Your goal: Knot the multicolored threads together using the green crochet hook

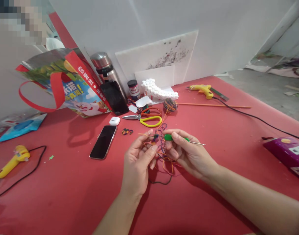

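Between thumb and fingers my left hand [139, 160] pinches a small multicoloured crochet piece [155, 138]. My right hand [188, 151] grips a crochet hook [168, 137] by its green handle; one thin metal end points left at the piece, the other sticks out to the right. Loose orange, purple and dark yarn [167, 163] hangs in loops below and between the hands. A strand runs up towards a yarn ball [171, 105] behind them. Left of the hands lies another small crocheted piece [127, 131] on the red table. Whether the hook's tip is inside a stitch is too small to tell.
Scissors [149, 119], a phone [103, 142] and a white earbud case [114, 121] lie near my left hand. Farther back stand a gift bag [88, 98], a thermos [115, 78] and a jar [133, 88]. Yellow glue guns [204, 89] with cords and a purple power strip [286, 153] lie towards the sides.
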{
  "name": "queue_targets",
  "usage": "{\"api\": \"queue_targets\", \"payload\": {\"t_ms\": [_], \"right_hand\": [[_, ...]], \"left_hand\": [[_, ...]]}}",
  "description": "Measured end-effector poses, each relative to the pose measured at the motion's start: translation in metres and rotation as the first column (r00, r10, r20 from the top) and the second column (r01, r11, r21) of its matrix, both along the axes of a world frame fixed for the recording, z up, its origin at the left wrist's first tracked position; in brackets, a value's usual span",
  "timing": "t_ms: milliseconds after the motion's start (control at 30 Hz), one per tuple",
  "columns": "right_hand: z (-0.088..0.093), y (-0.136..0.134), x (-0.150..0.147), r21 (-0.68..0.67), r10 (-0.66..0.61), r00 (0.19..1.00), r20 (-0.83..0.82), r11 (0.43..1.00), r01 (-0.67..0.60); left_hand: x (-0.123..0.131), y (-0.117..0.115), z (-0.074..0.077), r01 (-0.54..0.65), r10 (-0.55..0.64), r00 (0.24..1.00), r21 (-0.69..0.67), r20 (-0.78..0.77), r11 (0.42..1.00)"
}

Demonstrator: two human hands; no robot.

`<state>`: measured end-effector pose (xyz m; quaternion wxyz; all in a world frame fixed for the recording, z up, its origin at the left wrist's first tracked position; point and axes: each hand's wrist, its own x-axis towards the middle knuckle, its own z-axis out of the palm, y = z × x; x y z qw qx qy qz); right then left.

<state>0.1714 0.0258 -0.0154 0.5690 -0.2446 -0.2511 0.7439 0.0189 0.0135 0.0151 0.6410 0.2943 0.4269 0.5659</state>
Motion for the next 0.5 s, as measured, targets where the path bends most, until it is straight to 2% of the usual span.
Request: {"api": "queue_targets", "payload": {"t_ms": [233, 500], "right_hand": [[-0.0017, -0.0024, -0.0015, -0.01, 0.002, 1.0, 0.026, 1.0, -0.001], [-0.0017, -0.0032, -0.0029, -0.003, -0.019, 0.999, 0.037, 1.0, 0.019]], "left_hand": [[0.0018, 0.0016, -0.0011, -0.085, 0.085, 0.996, 0.018, 0.004, 0.996], [0.0015, 0.0018, -0.0044, -0.076, 0.076, 0.997, -0.003, 0.002, 0.997]]}}
